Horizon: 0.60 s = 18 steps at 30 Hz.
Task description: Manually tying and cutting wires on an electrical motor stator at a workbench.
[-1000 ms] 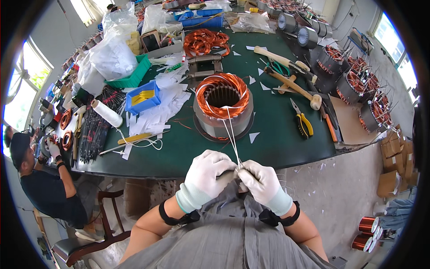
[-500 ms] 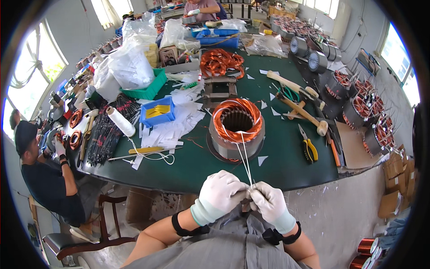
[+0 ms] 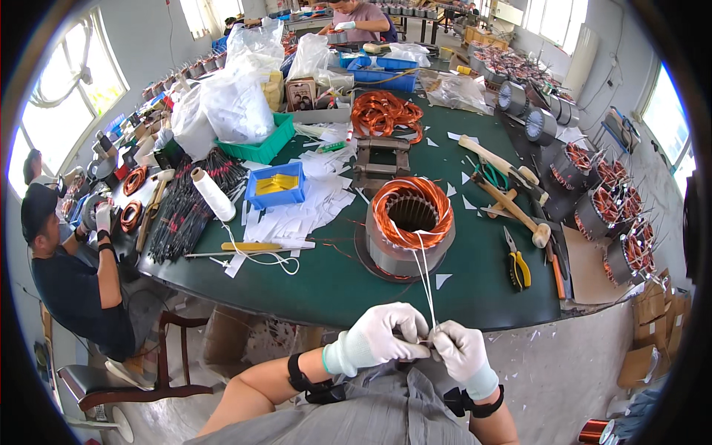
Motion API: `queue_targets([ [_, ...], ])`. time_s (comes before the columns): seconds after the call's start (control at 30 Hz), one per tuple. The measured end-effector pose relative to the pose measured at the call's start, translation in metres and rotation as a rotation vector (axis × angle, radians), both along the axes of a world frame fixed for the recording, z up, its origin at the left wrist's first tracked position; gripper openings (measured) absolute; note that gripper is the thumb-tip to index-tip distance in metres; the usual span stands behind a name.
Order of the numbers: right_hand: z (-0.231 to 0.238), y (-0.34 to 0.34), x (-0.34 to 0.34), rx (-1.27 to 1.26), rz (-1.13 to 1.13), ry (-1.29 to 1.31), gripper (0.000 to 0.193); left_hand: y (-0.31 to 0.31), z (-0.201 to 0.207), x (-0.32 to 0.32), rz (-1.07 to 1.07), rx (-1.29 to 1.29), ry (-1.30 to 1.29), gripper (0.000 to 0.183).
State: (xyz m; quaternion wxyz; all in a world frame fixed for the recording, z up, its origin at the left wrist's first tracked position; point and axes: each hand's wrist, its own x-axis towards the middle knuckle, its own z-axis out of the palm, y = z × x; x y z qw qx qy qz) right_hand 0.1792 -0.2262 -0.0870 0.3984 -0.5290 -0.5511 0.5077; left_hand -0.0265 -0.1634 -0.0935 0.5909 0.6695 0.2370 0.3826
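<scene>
A motor stator, a grey metal ring with copper windings round its top, stands upright near the table's front edge. From its near inner rim a doubled white cord runs taut down to my gloved hands, just off the table edge. My right hand is closed in a pinch on the cord's near end. Beside it, my left hand has thumb and fingertips pinched together. A small thin piece shows between the fingertips of both hands, too small to name.
Hammers and yellow-handled pliers lie right of the stator. Left are a blue box, a cord spool and paper strips. Wound stators line the right side. A co-worker sits left; another person works at the far end.
The whole view has shifted, so the table and stator appear farther right and lower. Both hands remain pinched together at the cord's end, and the cord stays taut.
</scene>
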Motion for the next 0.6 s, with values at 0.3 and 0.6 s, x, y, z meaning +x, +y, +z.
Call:
queue_targets([
  [0.3,0.006,0.007,-0.003,0.434,0.087,-0.442,0.012,-0.011,0.028,-0.013,0.207,-0.231,-0.026,0.019],
  [0.6,-0.029,0.0,0.0,-0.624,0.029,1.104,0.045,-0.005,0.007,-0.001,0.024,-0.161,0.224,0.031],
])
